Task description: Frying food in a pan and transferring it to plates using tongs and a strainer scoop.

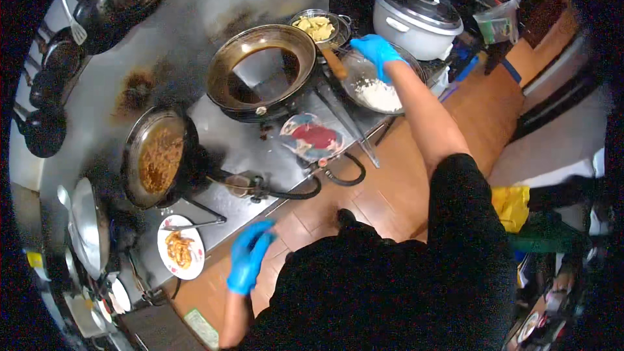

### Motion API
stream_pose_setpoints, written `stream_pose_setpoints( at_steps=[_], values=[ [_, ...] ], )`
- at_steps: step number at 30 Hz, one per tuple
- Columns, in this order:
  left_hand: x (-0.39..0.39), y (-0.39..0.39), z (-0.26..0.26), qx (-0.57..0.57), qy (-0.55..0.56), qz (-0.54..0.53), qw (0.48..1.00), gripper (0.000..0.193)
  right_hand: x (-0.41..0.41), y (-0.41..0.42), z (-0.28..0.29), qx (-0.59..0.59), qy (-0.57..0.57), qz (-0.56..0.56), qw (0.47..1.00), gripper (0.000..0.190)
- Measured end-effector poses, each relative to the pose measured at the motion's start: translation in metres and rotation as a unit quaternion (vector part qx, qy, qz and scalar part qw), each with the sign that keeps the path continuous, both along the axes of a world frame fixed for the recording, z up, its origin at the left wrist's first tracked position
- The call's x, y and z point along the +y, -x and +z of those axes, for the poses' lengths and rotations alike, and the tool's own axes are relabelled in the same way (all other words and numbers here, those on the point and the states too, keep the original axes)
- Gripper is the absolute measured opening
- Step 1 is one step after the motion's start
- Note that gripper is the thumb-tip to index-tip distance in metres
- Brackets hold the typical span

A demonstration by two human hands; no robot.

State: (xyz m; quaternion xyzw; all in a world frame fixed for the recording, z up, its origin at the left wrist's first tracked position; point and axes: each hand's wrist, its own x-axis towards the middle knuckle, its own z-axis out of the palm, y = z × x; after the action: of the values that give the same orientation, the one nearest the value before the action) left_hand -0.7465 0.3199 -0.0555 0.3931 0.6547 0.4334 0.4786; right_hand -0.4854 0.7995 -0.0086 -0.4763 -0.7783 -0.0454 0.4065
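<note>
My left hand (249, 257), in a blue glove, hangs above the floor beside the steel counter's front edge. Its fingers are loosely curled and apart, with nothing in them. Close to it, a white plate (193, 269) holds browned food pieces (178, 251), and metal tongs (197, 225) rest across its rim. My right hand (375, 53), gloved too, reaches over a bowl (348, 85) containing white powder (378, 96); whether its fingers grip anything is hidden. A wooden handle (334, 62) juts out by the bowl. Behind it, yellowish pieces (316, 28) lie in a strainer (341, 34).
A wok (312, 44) with dark liquid sits on a burner; another wok (129, 165) holds brown food in liquid. A bowl of red contents (317, 135) stands near the counter edge. A grey rice cooker (414, 24) is at the far right. Black hoses (295, 195) loop over the edge.
</note>
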Motion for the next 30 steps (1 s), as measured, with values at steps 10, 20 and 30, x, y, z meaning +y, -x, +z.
stream_pose_setpoints(
  at_steps=[10, 20, 30],
  values=[
    [0.386, -0.124, -0.015, -0.591, 0.101, 0.048, 0.798, 0.044, 0.067, 0.008, -0.057, -0.028, 0.082, 0.042, 0.995, 0.027],
    [0.420, -0.140, 0.035, -0.622, 0.005, -0.003, 0.783, 0.032, 0.129, -0.065, -0.101, -0.070, 0.151, 0.021, 0.986, 0.027],
    [0.367, -0.083, 0.091, -0.626, -0.115, -0.062, 0.769, 0.020, 0.062, -0.042, -0.074, -0.018, 0.236, 0.053, 0.970, 0.027]
  ],
)
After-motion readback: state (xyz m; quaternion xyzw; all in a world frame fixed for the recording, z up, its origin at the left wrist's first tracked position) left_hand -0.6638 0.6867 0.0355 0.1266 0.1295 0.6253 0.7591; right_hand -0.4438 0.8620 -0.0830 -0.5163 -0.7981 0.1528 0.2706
